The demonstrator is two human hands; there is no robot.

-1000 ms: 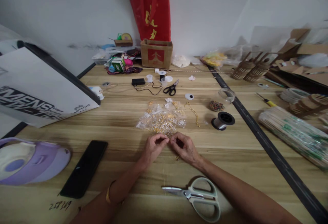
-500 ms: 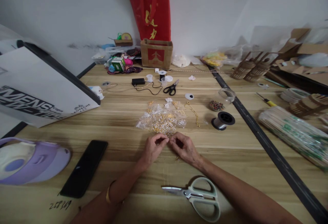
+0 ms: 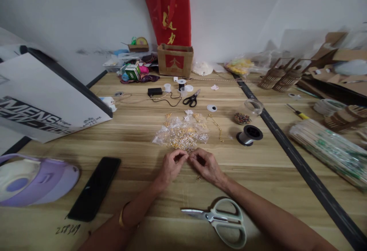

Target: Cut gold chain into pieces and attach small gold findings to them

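Note:
My left hand (image 3: 172,165) and my right hand (image 3: 207,167) meet fingertip to fingertip, both in a pinch. Whatever sits between the fingertips is too small to name. Just beyond them lies a heap of gold and silver jewelry findings (image 3: 183,138), partly on clear plastic bags (image 3: 162,134). A few tiny gold pieces (image 3: 198,178) rest on the table under my right hand. Closer to me are scissors with pale handles (image 3: 213,217), their blades pointing left. To the right of the heap lies a gold chain (image 3: 220,130).
A spool of wire (image 3: 249,134) and a jar of beads (image 3: 243,118) stand at the right. Black scissors (image 3: 192,98) lie farther back. At the left are a phone (image 3: 94,189), a purple visor (image 3: 40,180) and a large white box (image 3: 48,101). Bagged sticks (image 3: 329,151) lie far right.

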